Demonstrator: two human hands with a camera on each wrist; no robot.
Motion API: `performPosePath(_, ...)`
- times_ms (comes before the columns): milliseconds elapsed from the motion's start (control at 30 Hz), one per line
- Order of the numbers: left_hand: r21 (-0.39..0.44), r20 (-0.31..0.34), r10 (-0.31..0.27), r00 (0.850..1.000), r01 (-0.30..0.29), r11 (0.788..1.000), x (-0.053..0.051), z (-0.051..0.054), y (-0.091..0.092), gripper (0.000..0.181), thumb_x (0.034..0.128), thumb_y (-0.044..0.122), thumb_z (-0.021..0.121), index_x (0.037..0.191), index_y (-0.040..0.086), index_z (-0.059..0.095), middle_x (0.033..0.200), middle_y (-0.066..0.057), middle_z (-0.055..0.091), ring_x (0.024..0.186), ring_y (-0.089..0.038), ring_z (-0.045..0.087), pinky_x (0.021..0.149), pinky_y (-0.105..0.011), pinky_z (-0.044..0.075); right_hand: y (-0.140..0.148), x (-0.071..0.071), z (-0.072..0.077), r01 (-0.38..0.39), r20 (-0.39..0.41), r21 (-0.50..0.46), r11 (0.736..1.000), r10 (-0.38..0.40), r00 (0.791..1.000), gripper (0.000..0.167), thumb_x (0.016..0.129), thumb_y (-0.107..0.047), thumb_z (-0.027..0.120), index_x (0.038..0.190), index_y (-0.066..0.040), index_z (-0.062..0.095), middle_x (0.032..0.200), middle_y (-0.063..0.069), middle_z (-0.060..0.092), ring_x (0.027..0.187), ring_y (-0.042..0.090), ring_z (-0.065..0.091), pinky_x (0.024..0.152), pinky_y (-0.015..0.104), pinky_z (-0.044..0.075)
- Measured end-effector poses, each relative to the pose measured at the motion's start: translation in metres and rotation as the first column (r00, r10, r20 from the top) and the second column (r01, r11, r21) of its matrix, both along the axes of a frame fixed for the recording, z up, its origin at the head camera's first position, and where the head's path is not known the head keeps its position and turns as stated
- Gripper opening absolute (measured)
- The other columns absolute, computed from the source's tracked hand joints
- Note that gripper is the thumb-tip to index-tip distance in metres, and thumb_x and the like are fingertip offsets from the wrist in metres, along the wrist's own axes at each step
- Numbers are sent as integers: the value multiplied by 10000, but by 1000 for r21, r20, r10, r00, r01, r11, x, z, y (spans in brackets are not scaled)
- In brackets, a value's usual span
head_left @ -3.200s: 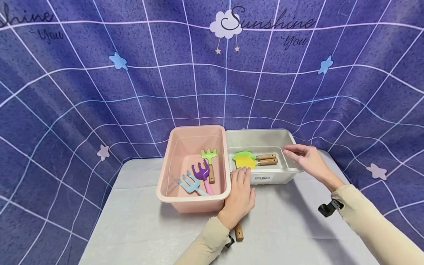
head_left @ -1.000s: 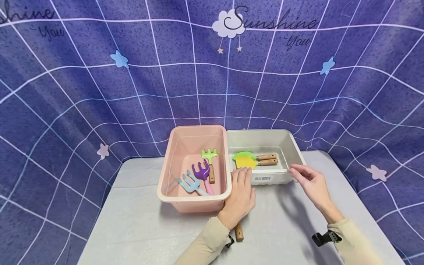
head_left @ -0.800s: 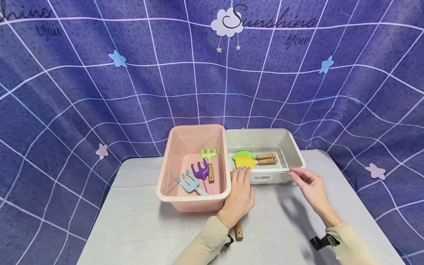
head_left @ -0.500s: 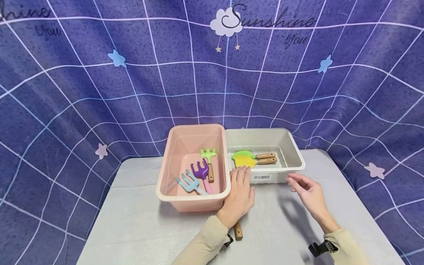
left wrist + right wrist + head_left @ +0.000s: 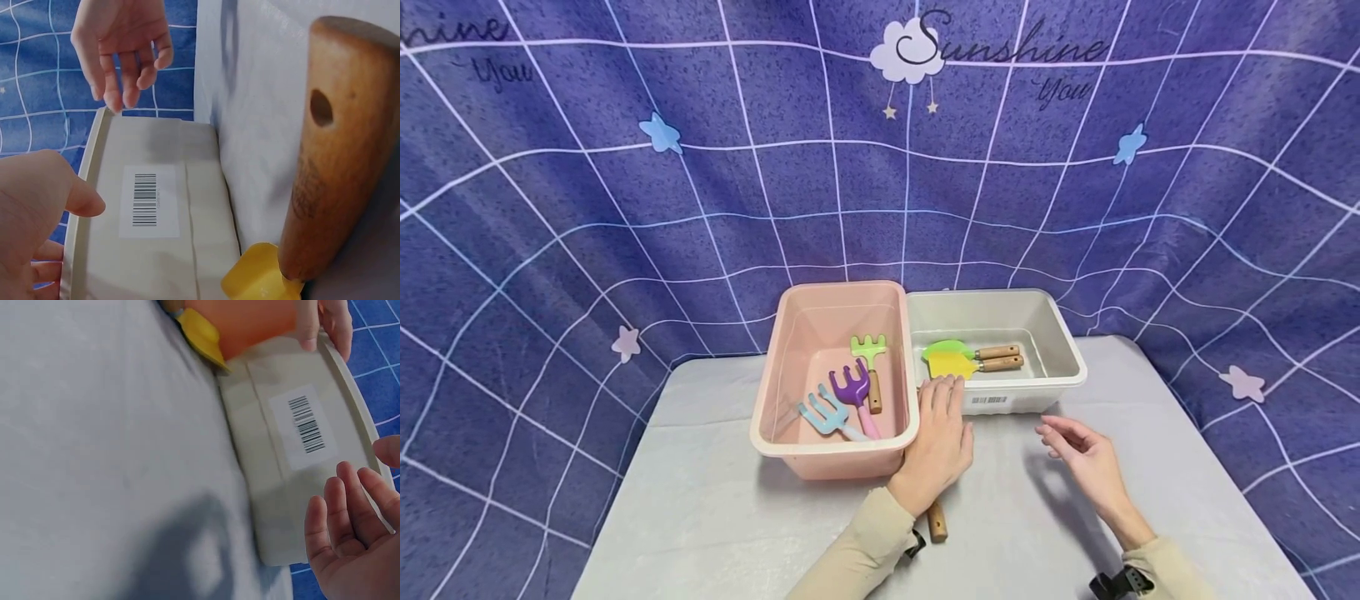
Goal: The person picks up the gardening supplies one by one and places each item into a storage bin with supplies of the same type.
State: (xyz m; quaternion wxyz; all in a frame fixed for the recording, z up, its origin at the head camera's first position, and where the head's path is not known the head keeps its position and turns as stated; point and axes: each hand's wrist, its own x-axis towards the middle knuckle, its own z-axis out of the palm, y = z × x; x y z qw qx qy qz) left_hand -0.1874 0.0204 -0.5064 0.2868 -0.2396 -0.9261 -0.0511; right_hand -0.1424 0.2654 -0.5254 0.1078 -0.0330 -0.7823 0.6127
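My left hand (image 5: 932, 442) rests with fingers laid over the front rim of the white bin (image 5: 1015, 398), close beside the pink bin (image 5: 831, 454). Inside the white bin lie a yellow trowel (image 5: 951, 364) and a green trowel (image 5: 949, 348), both wooden-handled. A further wooden handle (image 5: 937, 522) lies on the table beneath my left wrist; the left wrist view shows its yellow head (image 5: 253, 272). In front of the white bin's right corner hovers my right hand (image 5: 1086, 462), fingers loosely bent, nothing held. The right wrist view shows its palm turned toward the bin.
The pink bin contains a light green rake (image 5: 871, 350), a purple rake (image 5: 852, 385) with a pink handle and a pale blue rake (image 5: 827, 414). Both bins stand on a grey-white table (image 5: 700, 500), with a blue gridded curtain (image 5: 760, 167) behind.
My right hand has come off the right side of the white bin and moved toward me, down and slightly left. The left hand and the tools stay in place.
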Motion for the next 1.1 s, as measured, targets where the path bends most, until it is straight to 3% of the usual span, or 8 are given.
performPosePath(267,-4,39,5,999,-5,1000,1,0,0,730,927,368,714,1530,19,495,1457,-108,571,1390,-279,504,1254,-432,369,-5,5,-7,10,23,-12,1000,-10,1000,317,1024,-85,690,1273,111,692,992,-161,796,876,10,750,735,208,623)
performPosePath(567,22,15,-5,1000,5,1000,0,-1,0,738,906,363,734,1518,18,506,1444,-111,578,1379,-283,509,1249,-436,372,-10,11,-17,10,83,-15,1000,-9,997,346,1028,-125,696,1288,103,685,990,-168,796,915,59,769,766,224,629)
performPosePath(833,26,12,1,1000,-1,1000,-1,-3,0,746,902,366,743,1521,25,503,1443,-101,579,1388,-277,508,1262,-441,363,-21,14,-25,15,81,-14,1000,-14,997,346,988,-109,750,1248,113,699,1016,-24,826,883,49,761,768,189,612)
performPosePath(967,29,7,0,1000,0,1000,0,-3,0,757,897,371,750,1522,24,501,1449,-102,582,1394,-280,512,1262,-448,366,-28,15,-27,22,67,32,999,-25,997,332,966,-112,777,1217,96,721,1047,96,822,874,-5,734,779,140,583)
performPosePath(1100,37,1,-3,1000,3,999,0,-2,0,757,892,368,753,1518,22,505,1448,-104,585,1393,-281,512,1260,-445,362,-34,16,-30,30,74,71,997,-35,997,307,961,-123,785,1204,60,745,1048,113,818,871,-28,719,791,132,575)
